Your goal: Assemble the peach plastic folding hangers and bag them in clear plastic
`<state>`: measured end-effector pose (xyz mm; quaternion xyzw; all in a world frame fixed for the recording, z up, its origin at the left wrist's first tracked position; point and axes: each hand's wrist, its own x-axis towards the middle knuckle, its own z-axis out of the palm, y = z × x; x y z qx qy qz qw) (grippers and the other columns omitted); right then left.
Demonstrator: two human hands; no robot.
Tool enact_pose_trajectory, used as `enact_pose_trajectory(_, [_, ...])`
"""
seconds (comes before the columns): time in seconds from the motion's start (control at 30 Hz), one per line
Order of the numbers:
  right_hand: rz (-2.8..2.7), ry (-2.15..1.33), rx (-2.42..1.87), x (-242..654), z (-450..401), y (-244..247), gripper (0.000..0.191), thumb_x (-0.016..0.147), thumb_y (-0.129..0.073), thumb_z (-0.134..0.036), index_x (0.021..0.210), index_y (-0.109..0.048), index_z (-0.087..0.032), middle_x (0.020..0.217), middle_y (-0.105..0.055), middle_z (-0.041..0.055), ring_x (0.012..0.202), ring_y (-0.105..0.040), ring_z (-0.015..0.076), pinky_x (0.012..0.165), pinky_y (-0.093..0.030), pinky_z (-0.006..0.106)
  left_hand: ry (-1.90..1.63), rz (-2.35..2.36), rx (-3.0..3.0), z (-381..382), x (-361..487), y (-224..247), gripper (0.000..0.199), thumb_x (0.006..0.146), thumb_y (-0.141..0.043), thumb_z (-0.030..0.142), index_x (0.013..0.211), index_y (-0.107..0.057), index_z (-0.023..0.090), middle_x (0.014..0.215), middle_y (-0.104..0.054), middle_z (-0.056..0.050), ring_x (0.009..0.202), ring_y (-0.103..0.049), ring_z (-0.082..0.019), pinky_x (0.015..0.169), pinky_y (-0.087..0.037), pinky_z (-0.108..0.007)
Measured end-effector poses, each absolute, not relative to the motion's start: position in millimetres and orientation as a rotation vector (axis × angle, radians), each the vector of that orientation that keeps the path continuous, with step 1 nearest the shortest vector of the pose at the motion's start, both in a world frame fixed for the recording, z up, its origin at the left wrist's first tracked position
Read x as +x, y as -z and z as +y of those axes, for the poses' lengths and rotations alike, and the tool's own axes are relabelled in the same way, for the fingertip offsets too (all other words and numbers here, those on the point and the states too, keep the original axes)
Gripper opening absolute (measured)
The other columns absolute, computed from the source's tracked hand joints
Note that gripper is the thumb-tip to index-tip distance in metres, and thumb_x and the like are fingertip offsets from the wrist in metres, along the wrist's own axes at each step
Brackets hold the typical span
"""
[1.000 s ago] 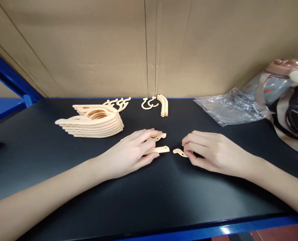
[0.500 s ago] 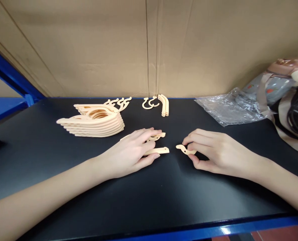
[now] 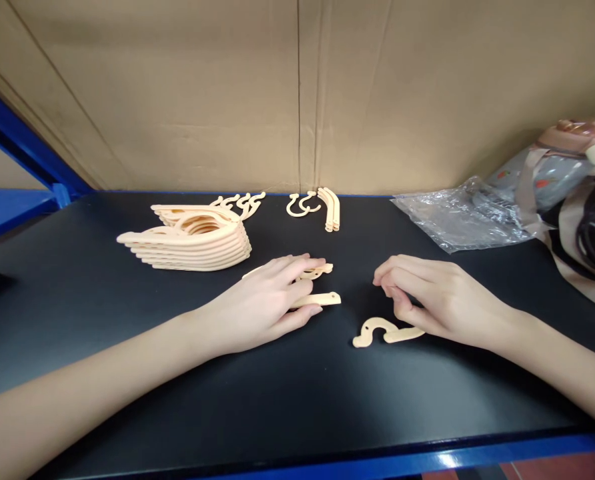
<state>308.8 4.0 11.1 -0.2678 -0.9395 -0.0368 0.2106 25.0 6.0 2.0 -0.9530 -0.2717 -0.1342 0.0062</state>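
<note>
My left hand (image 3: 272, 297) lies palm down on the dark tabletop, its fingers and thumb closed around a cream plastic hanger piece (image 3: 322, 300). The piece's straight end with a small hole sticks out past the thumb. Beyond it, under the stretched fingertips, another curved part (image 3: 322, 270) shows; the palm hides the rest. To the right, my right hand (image 3: 427, 293) has its fingers curled toward the thumb, with nothing visible between the tips. Just below them a cream hanger piece (image 3: 375, 325) with a curved, holed end lies on the table, partly covered by the hand.
A stack of cream hangers (image 3: 192, 243) stands at the back left, with several hooks (image 3: 240, 203) behind it. Loose hooks (image 3: 300, 205) and short curved bars (image 3: 330, 210) lie at the back middle. At right are a clear plastic bag (image 3: 457, 213), a bottle (image 3: 542, 167) and a strap (image 3: 572, 253).
My right hand no longer pinches the hanger piece's curved end. That piece now lies turned and nearer to me, under the hand. My left hand stays in place.
</note>
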Motion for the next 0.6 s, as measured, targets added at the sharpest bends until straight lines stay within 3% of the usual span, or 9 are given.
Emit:
enact_pose_trajectory(0.1, [-2.639, 0.101, -0.76, 308, 1, -14, 0.021, 0.095, -0.044, -0.013, 0.08, -0.057, -0.015, 0.078, -0.063, 0.0052, 0.065, -0.056, 0.0139, 0.062, -0.043, 0.027, 0.406, -0.863, -2.981, 6, 25, -2, 0.03, 0.103, -0.043, 0.032, 0.098, -0.066, 0.013, 0.141, -0.056, -0.015, 0.135, -0.048, -0.029, 0.115, -0.04, -0.047])
enact_pose_trajectory(0.23, [-2.745, -0.214, -0.719, 306, -6, -24, 0.028, 0.09, -0.063, -0.045, 0.095, -0.065, -0.017, 0.091, -0.065, 0.0048, 0.074, -0.059, 0.0148, 0.065, -0.045, 0.027, 0.393, -0.87, -2.988, 5, 25, -2, 0.031, 0.102, -0.043, 0.033, 0.1, -0.066, 0.012, 0.141, -0.055, -0.016, 0.136, -0.046, -0.03, 0.115, -0.039, -0.048])
enact_pose_trajectory(0.43, [-2.72, -0.549, -0.785, 302, -11, -26, 0.008, 0.092, -0.058, -0.022, 0.088, -0.066, -0.02, 0.093, -0.063, 0.0026, 0.078, -0.059, 0.0117, 0.067, -0.046, 0.023, 0.398, -0.877, -2.987, 5, 25, -2, 0.031, 0.103, -0.043, 0.033, 0.1, -0.066, 0.014, 0.142, -0.055, -0.015, 0.136, -0.046, -0.029, 0.115, -0.039, -0.048])
enact_pose_trajectory(0.53, [-2.687, -0.538, -0.861, 303, -9, -22, 0.006, 0.09, -0.059, -0.023, 0.093, -0.063, -0.019, 0.092, -0.063, 0.0029, 0.077, -0.058, 0.0132, 0.066, -0.046, 0.025, 0.393, -0.901, -2.973, 5, 26, -1, 0.031, 0.103, -0.042, 0.032, 0.101, -0.066, 0.013, 0.144, -0.054, -0.015, 0.138, -0.045, -0.029, 0.115, -0.039, -0.048])
enact_pose_trajectory(0.6, [-2.679, -0.421, -0.919, 306, -7, -21, 0.02, 0.089, -0.062, -0.032, 0.104, -0.062, -0.019, 0.095, -0.064, 0.0039, 0.079, -0.059, 0.0157, 0.067, -0.046, 0.028, 0.384, -0.909, -2.967, 4, 26, 0, 0.031, 0.103, -0.041, 0.032, 0.102, -0.066, 0.013, 0.145, -0.052, -0.015, 0.138, -0.044, -0.03, 0.115, -0.039, -0.049])
